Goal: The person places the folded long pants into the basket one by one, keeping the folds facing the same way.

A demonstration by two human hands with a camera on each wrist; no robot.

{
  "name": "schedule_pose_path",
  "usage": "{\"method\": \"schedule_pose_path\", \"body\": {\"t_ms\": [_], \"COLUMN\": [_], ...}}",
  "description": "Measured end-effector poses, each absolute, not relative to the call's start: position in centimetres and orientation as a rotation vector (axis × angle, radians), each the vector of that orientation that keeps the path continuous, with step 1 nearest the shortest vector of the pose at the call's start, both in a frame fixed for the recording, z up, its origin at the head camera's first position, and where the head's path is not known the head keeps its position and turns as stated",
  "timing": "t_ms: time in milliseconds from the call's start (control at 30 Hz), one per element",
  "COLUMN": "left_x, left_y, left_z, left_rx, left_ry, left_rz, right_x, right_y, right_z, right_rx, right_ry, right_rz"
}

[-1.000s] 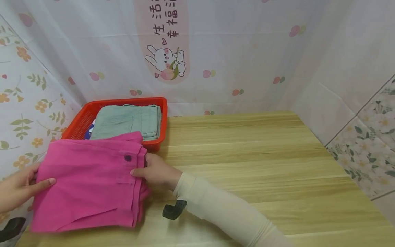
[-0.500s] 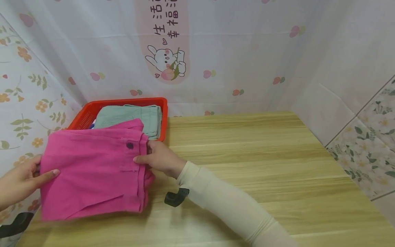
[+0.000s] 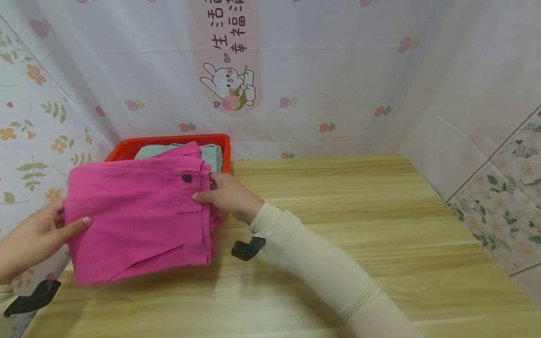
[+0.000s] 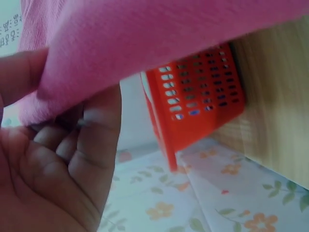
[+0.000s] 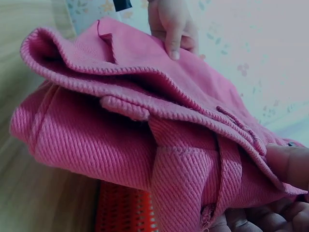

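Observation:
Folded pink pants (image 3: pixel 139 216), with a dark button and belt loops at the waistband, hang in the air in front of and partly over the red basket (image 3: pixel 226 150). At their left edge my left hand (image 3: pixel 40 234) grips the fold, thumb on top and fingers underneath. My right hand (image 3: pixel 232 195) pinches the waistband edge on the right, its thumb near the button. Seen from the right wrist, the layered waistband (image 5: pixel 145 92) sags between the two hands. Folded pale green pants (image 3: pixel 211 157) lie in the basket, mostly hidden behind the pink ones.
The wooden table (image 3: pixel 338 225) extends to the right of the basket. A printed white curtain (image 3: pixel 317 84) hangs behind it, and a floral cloth (image 3: pixel 34 141) stands along the left side. Black wrist mounts (image 3: pixel 248 249) stick out below both hands.
Both hands have carried the pink pants upward, away from me and slightly right. The pants now cover more of the basket and the pale green pants.

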State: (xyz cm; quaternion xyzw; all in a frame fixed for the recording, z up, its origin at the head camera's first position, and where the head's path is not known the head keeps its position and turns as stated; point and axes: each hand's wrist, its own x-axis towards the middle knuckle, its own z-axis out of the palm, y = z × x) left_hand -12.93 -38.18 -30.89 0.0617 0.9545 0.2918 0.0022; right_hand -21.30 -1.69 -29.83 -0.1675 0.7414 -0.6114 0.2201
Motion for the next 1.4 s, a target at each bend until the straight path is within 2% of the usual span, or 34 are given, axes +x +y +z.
{"method": "schedule_pose_path", "body": {"t_ms": [500, 900, 1400], "left_x": [-15.4, -18.5, -20.8], "left_y": [-36.2, -34.6, -33.6], "left_z": [-27.4, -24.5, -23.2], "left_rx": [0.146, -0.022, -0.108], "left_ry": [3.103, 3.171, 3.208], "left_rz": [0.916, 0.803, 0.809], "right_x": [-25.1, -27.9, -31.3], "right_y": [-1.4, -1.5, -2.8], "right_z": [-27.6, -26.6, -25.9], "right_rx": [-0.439, -0.373, -0.310], "right_ry": [2.091, 2.086, 2.136], "right_rz": [-1.723, -1.780, -1.783]}}
